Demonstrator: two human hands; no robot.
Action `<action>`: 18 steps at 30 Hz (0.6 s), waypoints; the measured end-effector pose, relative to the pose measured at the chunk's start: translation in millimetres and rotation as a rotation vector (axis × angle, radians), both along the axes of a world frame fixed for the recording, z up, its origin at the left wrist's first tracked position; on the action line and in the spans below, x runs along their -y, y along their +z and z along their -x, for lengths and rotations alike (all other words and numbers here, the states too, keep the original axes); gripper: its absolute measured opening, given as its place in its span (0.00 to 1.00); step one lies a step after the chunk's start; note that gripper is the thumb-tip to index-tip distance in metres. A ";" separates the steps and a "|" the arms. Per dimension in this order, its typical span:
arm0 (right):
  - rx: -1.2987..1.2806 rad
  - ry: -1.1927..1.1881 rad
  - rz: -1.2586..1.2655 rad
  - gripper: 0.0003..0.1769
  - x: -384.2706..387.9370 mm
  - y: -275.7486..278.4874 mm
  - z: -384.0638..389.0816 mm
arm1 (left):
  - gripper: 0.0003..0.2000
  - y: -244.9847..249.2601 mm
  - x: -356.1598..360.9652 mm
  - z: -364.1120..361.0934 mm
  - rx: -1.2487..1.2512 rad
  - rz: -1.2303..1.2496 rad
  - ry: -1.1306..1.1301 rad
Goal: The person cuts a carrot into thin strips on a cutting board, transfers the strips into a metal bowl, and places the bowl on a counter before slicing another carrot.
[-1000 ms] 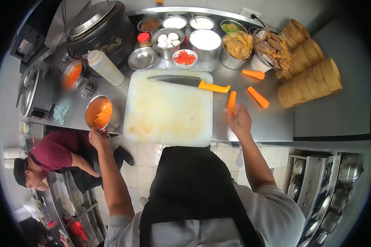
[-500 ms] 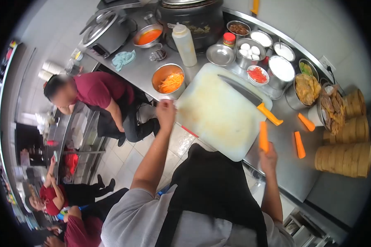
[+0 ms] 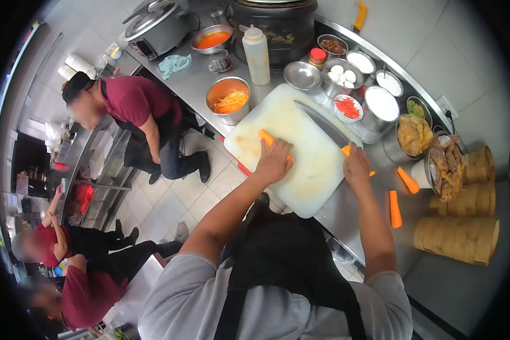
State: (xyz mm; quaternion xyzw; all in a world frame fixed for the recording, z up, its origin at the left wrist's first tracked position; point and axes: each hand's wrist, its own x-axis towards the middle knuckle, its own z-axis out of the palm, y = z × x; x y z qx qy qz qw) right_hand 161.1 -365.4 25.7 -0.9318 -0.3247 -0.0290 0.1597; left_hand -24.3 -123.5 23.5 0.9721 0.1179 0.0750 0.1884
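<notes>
My left hand (image 3: 275,161) is closed over a peeled carrot (image 3: 266,136) lying on the white cutting board (image 3: 249,139); one end of the carrot shows past the fingers. My right hand (image 3: 357,169) is wrapped round the yellow-orange handle of a large knife (image 3: 324,124). The blade rests along the far right side of the board, pointing away from me. Near the board's far left edge stands a metal pot of shredded carrot (image 3: 232,102). Two more peeled carrots, one nearer (image 3: 395,209) and one farther (image 3: 407,180), lie on the steel counter right of my right hand.
Behind the board stand a squeeze bottle (image 3: 256,56), a bowl of eggs (image 3: 341,76), a bowl of red strips (image 3: 347,107) and containers of white powder. Bamboo steamers (image 3: 456,241) stack at right. A co-worker (image 3: 141,102) sits at left; two other people are lower left.
The carrot has passed from my right hand to my left, which has moved onto the board. My right hand has moved up and taken hold of the knife handle.
</notes>
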 end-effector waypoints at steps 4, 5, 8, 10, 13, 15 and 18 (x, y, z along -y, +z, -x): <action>-0.166 0.043 0.072 0.25 -10.9 35.4 23.7 | 0.21 -7.2 -21.2 -12.2 0.171 0.240 0.035; -0.256 0.028 0.011 0.23 -12.3 45.6 37.9 | 0.21 -1.2 -29.5 -5.5 0.230 0.208 0.002; -0.442 -0.054 0.013 0.20 -12.0 57.9 78.0 | 0.19 -3.3 -46.2 1.5 0.284 0.269 -0.107; -0.476 -0.066 0.058 0.20 -9.9 55.6 93.5 | 0.18 -3.5 -50.3 -3.0 0.289 0.360 -0.182; -0.481 -0.072 0.086 0.18 -8.5 55.4 109.8 | 0.16 -3.7 -49.1 -17.6 0.263 0.128 -0.201; -0.531 -0.105 0.230 0.15 -7.8 57.1 112.2 | 0.17 -11.1 -51.7 -31.1 0.246 0.154 -0.264; -0.530 -0.101 0.240 0.13 -7.4 63.1 114.9 | 0.16 -13.3 -53.9 -33.3 0.166 0.140 -0.270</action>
